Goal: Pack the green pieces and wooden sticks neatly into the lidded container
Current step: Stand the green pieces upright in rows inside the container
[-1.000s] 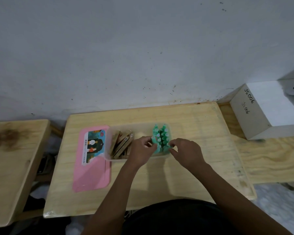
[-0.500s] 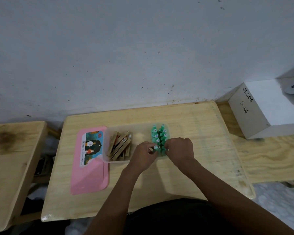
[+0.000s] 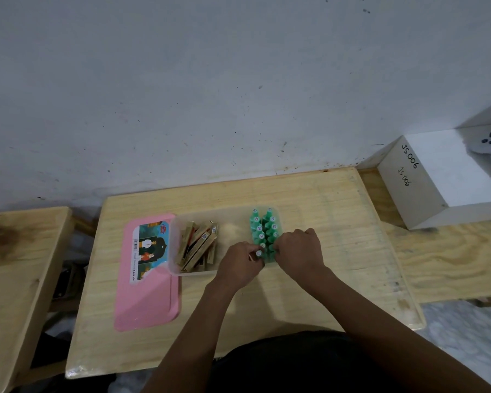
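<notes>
Pinching the nearest upright green piece (image 3: 259, 253) between left hand (image 3: 240, 266) and right hand (image 3: 299, 252), at the container's (image 3: 176, 245) near-right corner.

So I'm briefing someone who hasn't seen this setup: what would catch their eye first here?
Probably the bright green pieces, standing in rows at the right end of the clear container, with the left hand and right hand meeting at the nearest ones. Next, the pink lid lying flat on the table just left of the container, and the wooden sticks leaning at its left end.
</notes>
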Available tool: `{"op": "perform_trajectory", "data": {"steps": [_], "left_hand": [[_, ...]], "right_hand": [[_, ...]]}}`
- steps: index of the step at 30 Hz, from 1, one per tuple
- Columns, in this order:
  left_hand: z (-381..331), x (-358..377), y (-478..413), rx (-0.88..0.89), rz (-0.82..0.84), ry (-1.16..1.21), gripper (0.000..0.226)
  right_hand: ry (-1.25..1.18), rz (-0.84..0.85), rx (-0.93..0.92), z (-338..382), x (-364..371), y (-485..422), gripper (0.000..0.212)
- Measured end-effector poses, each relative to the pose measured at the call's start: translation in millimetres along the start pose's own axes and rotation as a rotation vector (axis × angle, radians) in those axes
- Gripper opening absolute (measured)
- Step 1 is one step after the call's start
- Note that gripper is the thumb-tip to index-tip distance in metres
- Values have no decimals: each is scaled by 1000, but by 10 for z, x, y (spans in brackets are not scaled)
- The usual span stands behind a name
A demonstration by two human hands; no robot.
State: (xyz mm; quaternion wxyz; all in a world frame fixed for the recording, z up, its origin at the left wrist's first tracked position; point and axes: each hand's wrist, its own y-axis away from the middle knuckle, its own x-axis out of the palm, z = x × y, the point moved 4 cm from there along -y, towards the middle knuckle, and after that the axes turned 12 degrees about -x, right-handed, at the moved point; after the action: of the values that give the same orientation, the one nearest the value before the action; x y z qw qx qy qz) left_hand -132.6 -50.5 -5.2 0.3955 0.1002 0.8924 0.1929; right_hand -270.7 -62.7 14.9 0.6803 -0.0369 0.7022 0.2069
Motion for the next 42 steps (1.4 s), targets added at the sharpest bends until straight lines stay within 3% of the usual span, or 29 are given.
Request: {"op": "perform_trajectory", "data": {"steps": [27, 42], "left_hand": [[113, 152, -108, -76, 118, 41, 27], [151, 188, -82, -146, 31, 62, 26]], "right_hand": [[-52, -14, 23, 39, -32, 66, 19], [-29, 1, -7, 56, -52, 119, 19]]}}
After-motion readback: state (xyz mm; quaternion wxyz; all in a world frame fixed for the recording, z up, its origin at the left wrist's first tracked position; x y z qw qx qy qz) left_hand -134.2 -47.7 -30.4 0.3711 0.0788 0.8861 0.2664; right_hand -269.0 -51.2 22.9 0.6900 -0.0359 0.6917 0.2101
